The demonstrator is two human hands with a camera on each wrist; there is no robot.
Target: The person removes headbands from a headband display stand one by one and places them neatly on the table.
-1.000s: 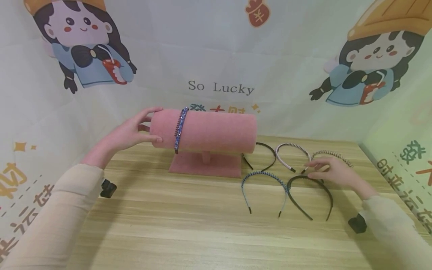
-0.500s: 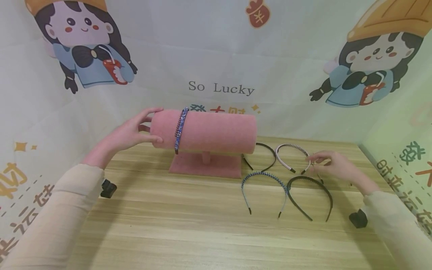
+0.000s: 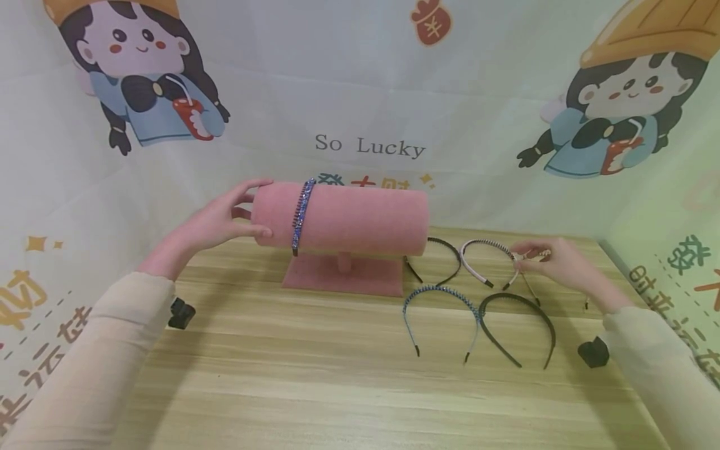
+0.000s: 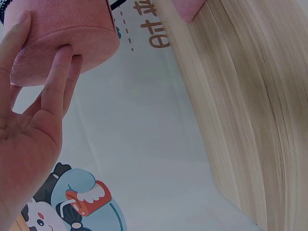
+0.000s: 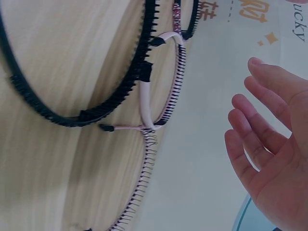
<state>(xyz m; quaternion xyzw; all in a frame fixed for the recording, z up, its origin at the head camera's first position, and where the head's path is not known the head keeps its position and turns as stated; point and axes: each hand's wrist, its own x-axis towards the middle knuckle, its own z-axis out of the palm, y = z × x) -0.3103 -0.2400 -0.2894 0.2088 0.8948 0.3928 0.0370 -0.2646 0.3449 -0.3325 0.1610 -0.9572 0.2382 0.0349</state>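
A pink velvet roll stand (image 3: 360,219) stands on the table with a blue sequinned headband (image 3: 301,215) over its left part. My left hand (image 3: 219,215) grips the roll's left end; in the left wrist view its thumb and fingers (image 4: 55,82) press the side and end face. At the right, my right hand (image 3: 557,262) pinches a cream headband (image 3: 529,284) by its arch, with its tips low at the table. The right wrist view instead shows the hand (image 5: 274,130) with fingers apart, beside the cream headband (image 5: 139,183).
Near the right hand lie a pale pink headband (image 3: 469,265), a black headband (image 3: 548,325) and a blue headband (image 3: 405,312). Another black headband (image 3: 450,250) lies partly behind the roll. A printed cloth (image 3: 365,94) hangs behind the wooden table (image 3: 309,375).
My right hand has moved from above the near black headband back to the cream one and tilted its arch up. The left hand stays on the roll.
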